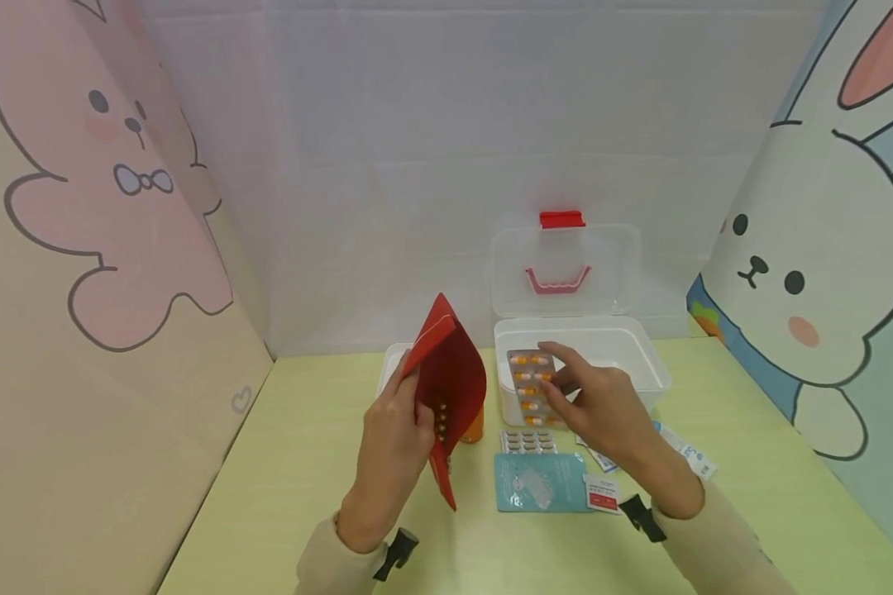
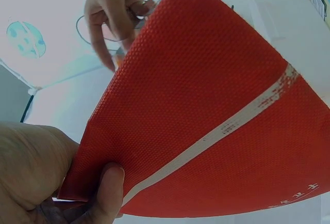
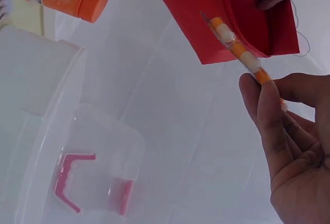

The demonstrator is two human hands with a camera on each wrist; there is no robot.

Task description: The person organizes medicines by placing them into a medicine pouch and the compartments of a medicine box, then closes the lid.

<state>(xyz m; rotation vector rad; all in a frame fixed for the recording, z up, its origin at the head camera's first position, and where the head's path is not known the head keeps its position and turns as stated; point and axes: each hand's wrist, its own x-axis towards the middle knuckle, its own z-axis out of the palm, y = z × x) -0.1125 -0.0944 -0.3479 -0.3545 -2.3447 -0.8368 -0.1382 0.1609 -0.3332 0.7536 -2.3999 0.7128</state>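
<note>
Red pouch (image 1: 457, 376) in the left hand (image 1: 393, 442) shows gold-coloured dots (image 1: 441, 417) inside.

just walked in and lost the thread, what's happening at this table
A person's left hand holds a red pouch with its mouth open. The right hand pinches a blister pack of orange-and-white capsules, which is outside the pouch. An open white box stands toward the back of the table, with a clear lid upright behind it. A teal packet and another blister pack lie nearer the person.
</note>
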